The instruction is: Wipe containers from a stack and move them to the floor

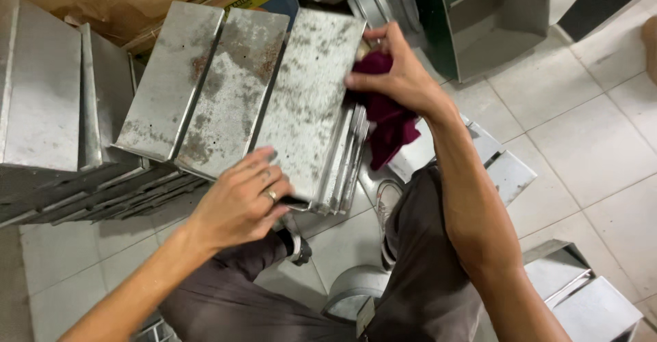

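A set of joined rectangular metal baking tins, grey with rust-coloured spots, lies bottom-up in front of me. My left hand, a ring on one finger, grips the near edge of the rightmost tin. My right hand holds a dark maroon cloth against the far right edge of that same tin. The cloth hangs down beside the tin's side. My legs in dark grey trousers are below.
More stacked metal tins stand at the left. Brown cardboard lies behind them. A metal box frame stands at the upper right, further tins at the lower right on the pale tiled floor.
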